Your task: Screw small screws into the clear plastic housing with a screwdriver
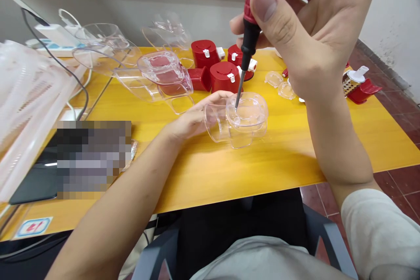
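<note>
My right hand (295, 30) is closed round the red grip of a screwdriver (251, 35), thumb along its side. The screwdriver points steeply down, and its metal tip meets the top of a clear plastic housing (218, 127) near the rim of its round recess. Behind that housing, my left hand (200, 116) curls round its far left side and steadies it at the table; part of its fingers is hidden by the housing and seen through it. Whether a screw sits under the tip is too small to tell.
Red plastic housings (225, 76) with white clips stand behind, beside stacked clear housings (160, 70). Small clear parts (274, 79) and a perforated drum (356, 76) lie to the right on the yellow table (210, 183). Plastic bags (29, 109), cables and a dark device (36, 175) occupy the left.
</note>
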Available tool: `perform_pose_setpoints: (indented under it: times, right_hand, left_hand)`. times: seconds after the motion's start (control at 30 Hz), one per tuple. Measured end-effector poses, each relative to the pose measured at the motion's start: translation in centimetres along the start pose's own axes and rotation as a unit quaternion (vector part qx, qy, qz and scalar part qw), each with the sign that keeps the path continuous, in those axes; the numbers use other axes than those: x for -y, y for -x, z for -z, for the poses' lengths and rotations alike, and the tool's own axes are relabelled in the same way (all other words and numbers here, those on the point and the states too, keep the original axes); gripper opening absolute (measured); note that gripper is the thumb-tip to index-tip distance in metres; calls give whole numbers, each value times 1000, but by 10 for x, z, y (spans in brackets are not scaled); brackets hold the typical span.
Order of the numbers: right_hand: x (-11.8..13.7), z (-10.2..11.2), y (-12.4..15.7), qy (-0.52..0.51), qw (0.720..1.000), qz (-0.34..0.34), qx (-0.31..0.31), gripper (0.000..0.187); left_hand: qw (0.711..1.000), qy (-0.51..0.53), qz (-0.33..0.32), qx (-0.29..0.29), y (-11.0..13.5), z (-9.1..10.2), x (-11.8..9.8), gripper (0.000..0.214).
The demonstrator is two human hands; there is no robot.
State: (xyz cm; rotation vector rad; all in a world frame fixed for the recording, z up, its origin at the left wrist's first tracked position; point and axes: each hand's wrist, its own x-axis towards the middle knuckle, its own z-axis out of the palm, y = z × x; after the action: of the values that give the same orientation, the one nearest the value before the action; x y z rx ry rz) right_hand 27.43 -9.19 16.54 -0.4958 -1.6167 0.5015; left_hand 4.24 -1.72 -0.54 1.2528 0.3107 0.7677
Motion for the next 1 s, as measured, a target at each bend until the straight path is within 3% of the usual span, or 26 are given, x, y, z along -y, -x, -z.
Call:
perform_pose_setpoints:
  times: [0.2, 0.47, 0.63, 0.77, 0.9, 1.0]
  right_hand:
    - [14, 5, -2, 80, 992, -36, 85, 32]
    - [32, 1, 6, 30, 990, -73, 116, 49]
    - [31, 4, 7, 70, 987, -66, 125, 51]
    - [24, 4, 8, 29, 989, -52, 135, 57]
    - [28, 4, 7, 49, 987, -61, 137, 48]
    - [32, 4, 5, 60, 986, -65, 142, 59]
  left_hand:
    - [998, -34, 50, 6, 2, -8, -8, 74]
    - [997, -68, 45, -8, 1, -9, -4, 71]
    - [996, -74, 41, -3, 2, -4, 2, 71]
    - [996, -74, 44, 0, 1, -4, 0, 67]
    - [994, -95, 49, -1, 0, -3, 0, 68]
    - [989, -148, 27, 9, 0, -2, 0, 67]
